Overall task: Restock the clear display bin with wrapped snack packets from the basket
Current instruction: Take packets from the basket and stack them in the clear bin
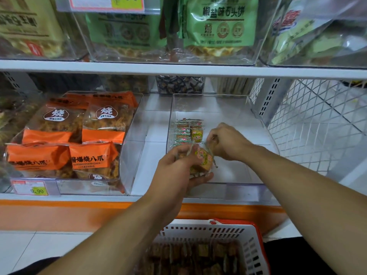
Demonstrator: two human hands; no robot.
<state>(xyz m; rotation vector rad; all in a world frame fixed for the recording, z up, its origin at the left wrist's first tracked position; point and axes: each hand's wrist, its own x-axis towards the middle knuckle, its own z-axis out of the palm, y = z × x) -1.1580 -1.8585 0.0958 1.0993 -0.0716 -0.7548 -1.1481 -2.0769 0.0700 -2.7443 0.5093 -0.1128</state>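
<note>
The clear display bin point(248, 187) stands on the lower shelf at centre right. Several small wrapped snack packets point(188, 132) lie in rows at its back left. My left hand point(178, 167) grips a bunch of yellow-brown wrapped packets point(202, 159) over the bin's front left corner. My right hand point(226, 141) is just right of them and pinches one packet at its wrapper end. The white basket point(250, 247) with a red rim sits below the shelf, holding many brown wrapped packets point(198, 257).
A neighbouring clear bin point(127, 175) on the left holds orange snack bags point(59, 135) with a 9.90 price tag point(31, 188). Upper shelf bins hold green bags point(218, 24). A white wire mesh panel point(317, 120) closes the right side. The shelf edge has an orange strip point(59, 205).
</note>
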